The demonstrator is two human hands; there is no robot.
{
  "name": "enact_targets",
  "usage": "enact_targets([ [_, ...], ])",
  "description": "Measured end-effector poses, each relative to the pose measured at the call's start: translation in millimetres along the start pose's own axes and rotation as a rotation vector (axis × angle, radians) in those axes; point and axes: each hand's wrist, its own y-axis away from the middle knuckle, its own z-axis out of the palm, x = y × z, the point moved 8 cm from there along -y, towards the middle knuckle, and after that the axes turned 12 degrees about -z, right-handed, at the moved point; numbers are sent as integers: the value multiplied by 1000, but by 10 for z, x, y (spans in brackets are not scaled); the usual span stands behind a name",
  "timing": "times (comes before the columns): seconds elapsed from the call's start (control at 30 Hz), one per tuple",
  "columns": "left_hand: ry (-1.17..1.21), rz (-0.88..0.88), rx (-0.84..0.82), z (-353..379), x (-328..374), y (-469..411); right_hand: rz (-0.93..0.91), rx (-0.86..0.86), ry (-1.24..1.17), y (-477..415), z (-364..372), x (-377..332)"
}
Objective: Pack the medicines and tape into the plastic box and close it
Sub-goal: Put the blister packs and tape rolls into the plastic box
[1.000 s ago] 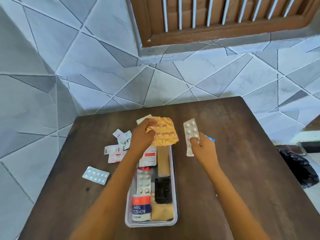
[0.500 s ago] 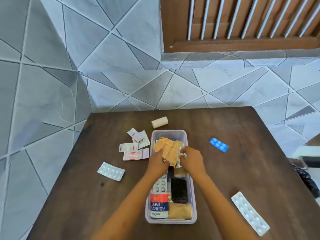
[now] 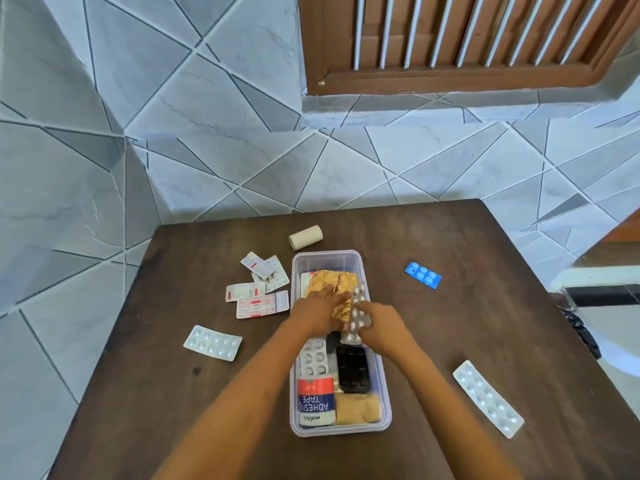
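A clear plastic box [image 3: 385, 393] stands lidless on the dark wooden table [image 3: 450, 323]. It holds an adhesive tape roll [image 3: 316, 400], a tan roll [image 3: 356, 407], a black blister pack [image 3: 353, 368] and a white one [image 3: 314, 356]. My left hand [image 3: 317, 311] presses a gold foil strip [image 3: 332, 285] down into the box's far half. My right hand [image 3: 379, 325] grips a silver blister strip [image 3: 356, 315], held upright over the box's middle. Loose on the table lie a beige tape roll [image 3: 305, 237], a blue blister [image 3: 423, 275], a long white strip [image 3: 487, 398] and another white strip [image 3: 212, 342].
Several small red-and-white medicine strips [image 3: 258, 289] lie left of the box. Tiled walls close in behind and to the left. A wooden shutter [image 3: 467, 39] is above. The table's right edge drops to the floor, where a black bag [image 3: 581, 334] sits. No lid is in sight.
Both hands came down from above the table into the box, bringing the gold foil and the silver strip. The foil now lies flatter in the box's far half.
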Motion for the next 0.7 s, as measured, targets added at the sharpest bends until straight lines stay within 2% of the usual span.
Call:
enact_targets([
  [0.2,-132,-73,7,-94,15,-21,6,-35,45,-4,141,43],
  [0.37,-81,-64,0,-137,0,17,-11,-142,126,83,210,96],
  [0.43,7,-64,55,-240,-43,76,-39,-238,171,124,298,102],
  [0.53,239,-59,169,-378,-203,253,-88,-323,390,188,447,18],
  [0.63,481,-72,276,-464,-449,445,-168,-213,641,224,552,-72],
  [0.7,572,-82,335,-483,-575,549,-178,-197,677,263,624,-43],
])
